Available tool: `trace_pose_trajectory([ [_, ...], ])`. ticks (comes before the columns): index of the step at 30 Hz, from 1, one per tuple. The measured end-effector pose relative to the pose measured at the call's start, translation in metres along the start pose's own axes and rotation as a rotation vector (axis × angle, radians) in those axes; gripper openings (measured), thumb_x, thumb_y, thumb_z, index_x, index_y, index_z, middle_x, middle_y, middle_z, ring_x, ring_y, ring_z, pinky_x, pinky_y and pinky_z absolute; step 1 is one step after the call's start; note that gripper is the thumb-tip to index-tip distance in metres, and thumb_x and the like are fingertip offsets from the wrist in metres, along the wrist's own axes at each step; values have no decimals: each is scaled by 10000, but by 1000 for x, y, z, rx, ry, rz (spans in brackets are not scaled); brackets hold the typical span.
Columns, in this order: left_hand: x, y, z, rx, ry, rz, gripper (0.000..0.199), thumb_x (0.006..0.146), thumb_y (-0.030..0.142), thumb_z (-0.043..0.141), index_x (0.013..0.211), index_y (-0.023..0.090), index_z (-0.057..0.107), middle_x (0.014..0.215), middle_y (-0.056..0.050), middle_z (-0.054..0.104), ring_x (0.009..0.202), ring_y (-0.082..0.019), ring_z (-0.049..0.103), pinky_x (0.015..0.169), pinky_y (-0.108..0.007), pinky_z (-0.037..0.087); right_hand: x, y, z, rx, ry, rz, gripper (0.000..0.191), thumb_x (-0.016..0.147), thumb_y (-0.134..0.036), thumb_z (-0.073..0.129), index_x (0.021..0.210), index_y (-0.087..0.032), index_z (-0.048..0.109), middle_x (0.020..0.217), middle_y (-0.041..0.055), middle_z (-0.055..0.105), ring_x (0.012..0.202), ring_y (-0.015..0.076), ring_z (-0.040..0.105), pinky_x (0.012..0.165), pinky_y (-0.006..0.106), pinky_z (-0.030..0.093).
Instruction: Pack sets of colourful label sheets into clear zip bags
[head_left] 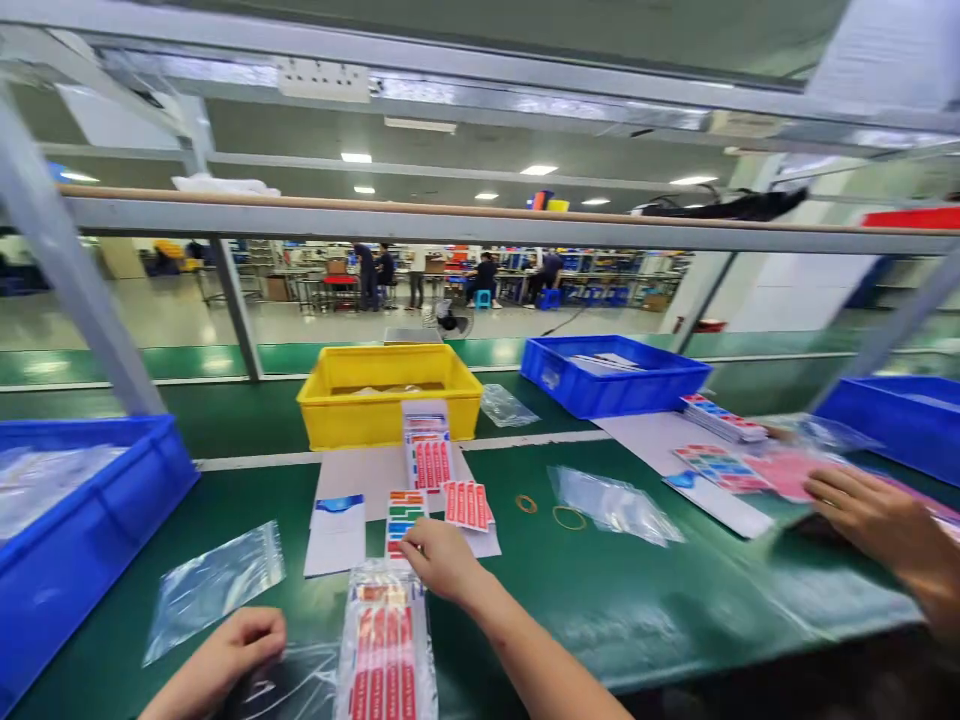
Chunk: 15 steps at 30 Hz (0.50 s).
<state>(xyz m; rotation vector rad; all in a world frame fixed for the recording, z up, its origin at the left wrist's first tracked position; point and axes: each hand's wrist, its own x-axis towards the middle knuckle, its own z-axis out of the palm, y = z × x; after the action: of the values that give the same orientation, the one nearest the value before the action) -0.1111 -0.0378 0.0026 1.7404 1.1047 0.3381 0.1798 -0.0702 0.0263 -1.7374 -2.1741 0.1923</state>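
Left hand: (251, 640) is curling its fingers loosely beside thin, shiny, clear plastic film (307, 672); whether it is gripping the film, I cannot tell.
Right hand: (439, 560) is bending its fingers over the near end of a white rectangular sheet of orange, green and blue stickers (406, 508); a pinch looks likely, but I cannot tell. The 2 hands are resting apart.
Filled bag: a long, glossy, clear plastic bag with red printed strips inside (385, 655) is lying between the hands, probably for easy reach from both sides.
Paper pieces: a smooth white card with a blue band (335, 535) and a fanned pile of red-striped sheets (466, 505) are flanking the sticker sheet, seemingly kept separate for quick picking.
Flat bag: a creased, see-through plastic bag (216, 582) is lying left on the smooth green desk (675, 625).
Yellow bin: a rigid, open plastic box (390, 427) is standing behind, presumably leaving the front free for handling.
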Motion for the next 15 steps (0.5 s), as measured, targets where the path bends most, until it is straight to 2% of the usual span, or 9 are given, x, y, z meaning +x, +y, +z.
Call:
trace_pose_trajectory([
  [3, -1, -9, 14, -136, -69, 12, 590, 536, 748, 507, 498, 164, 431, 438, 57, 345, 436, -66, 270, 440, -222, 184, 32, -29, 19, -31, -69, -139, 236, 850, -205, 434, 848, -150, 664, 854, 66, 637, 825, 151, 569, 708, 234, 393],
  [5, 1, -12, 23, -160, -80, 26, 581, 523, 735, 534, 495, 163, 436, 427, 60, 342, 423, -60, 259, 431, -219, 163, 51, -46, 30, -70, -116, -231, 213, 793, -240, 517, 948, -170, 645, 974, 73, 622, 920, 174, 553, 773, 249, 402],
  [7, 1, -15, 30, -188, -60, 19, 585, 505, 744, 537, 494, 170, 425, 410, 68, 325, 401, -56, 239, 413, -219, 150, 66, -61, 40, -132, -164, -297, 345, 687, -251, 612, 1019, -156, 615, 1040, 110, 598, 963, 231, 539, 808, 309, 413],
  [10, 0, -17, 32, -213, -33, 15, 601, 481, 766, 528, 496, 177, 416, 399, 72, 320, 381, -53, 232, 398, -219, 143, 81, -75, 53, -242, -236, -330, 441, 563, -192, 662, 985, -70, 615, 956, 189, 606, 882, 305, 562, 763, 396, 441],
  [15, 0, -22, 30, -278, -58, 9, 592, 480, 755, 546, 500, 178, 413, 396, 75, 326, 363, -48, 238, 389, -217, 144, 91, -76, 62, -318, -311, -351, 342, 591, -206, 622, 898, -57, 643, 885, 204, 623, 779, 284, 599, 661, 347, 471],
])
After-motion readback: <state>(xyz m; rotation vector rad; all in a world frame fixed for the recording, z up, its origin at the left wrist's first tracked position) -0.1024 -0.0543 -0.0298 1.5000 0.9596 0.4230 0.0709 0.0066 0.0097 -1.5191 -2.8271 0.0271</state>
